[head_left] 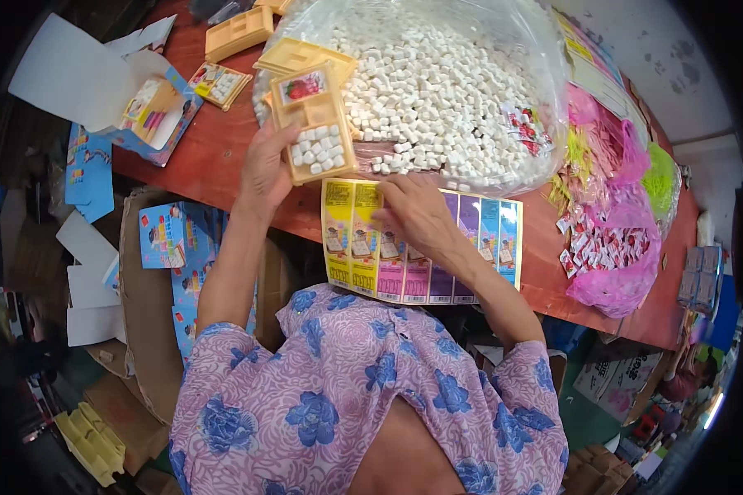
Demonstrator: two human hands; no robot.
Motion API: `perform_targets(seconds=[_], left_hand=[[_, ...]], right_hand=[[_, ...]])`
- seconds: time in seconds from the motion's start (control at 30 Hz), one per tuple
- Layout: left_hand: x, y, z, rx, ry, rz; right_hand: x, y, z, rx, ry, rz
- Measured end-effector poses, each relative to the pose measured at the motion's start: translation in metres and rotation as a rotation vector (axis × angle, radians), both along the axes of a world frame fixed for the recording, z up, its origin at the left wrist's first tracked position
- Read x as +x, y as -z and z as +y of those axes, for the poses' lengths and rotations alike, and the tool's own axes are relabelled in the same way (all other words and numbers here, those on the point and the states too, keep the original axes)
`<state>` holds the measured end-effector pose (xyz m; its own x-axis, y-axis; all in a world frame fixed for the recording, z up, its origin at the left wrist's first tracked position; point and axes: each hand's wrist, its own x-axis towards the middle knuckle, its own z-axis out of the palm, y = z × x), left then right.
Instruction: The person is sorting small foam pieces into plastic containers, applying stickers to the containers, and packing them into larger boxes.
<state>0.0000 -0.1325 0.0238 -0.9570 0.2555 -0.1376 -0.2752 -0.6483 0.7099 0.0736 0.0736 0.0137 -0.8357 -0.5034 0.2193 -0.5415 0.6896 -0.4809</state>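
Observation:
My left hand [266, 169] grips a small tan plastic tray [294, 173] by its left side, tilted above the table's near edge. White cube-shaped pieces [318, 150] fill its lower compartment, and a small packet with a red strawberry picture [303, 87] lies in the upper one. My right hand [421, 214] is closed, fingers bent and pinching at the top of a sheet of coloured labels [508, 239]. That sheet runs from yellow through pink and purple to blue and hangs over the table edge toward my lap. My hand covers its middle.
A big clear plastic bag [549, 157] of white cubes spreads across the red table [231, 157]. Empty tan trays [239, 35] and an open blue box [161, 148] stand at left. Pink bags [611, 289] with small packets lie at right. A cardboard box [144, 330] stands below left.

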Motion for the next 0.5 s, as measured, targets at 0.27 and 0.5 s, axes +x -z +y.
perform_targets(seconds=[0.27,0.5], left_hand=[[0.028,0.016,-0.023,0.049,-0.072,-0.021],[0.051,0.02,-0.013,0.027,0.229,0.013]], right_hand=[[-0.014,0.021,-0.047,0.11,0.035,0.118],[-0.033,0.011,-0.01,-0.641,0.316,-0.524]])
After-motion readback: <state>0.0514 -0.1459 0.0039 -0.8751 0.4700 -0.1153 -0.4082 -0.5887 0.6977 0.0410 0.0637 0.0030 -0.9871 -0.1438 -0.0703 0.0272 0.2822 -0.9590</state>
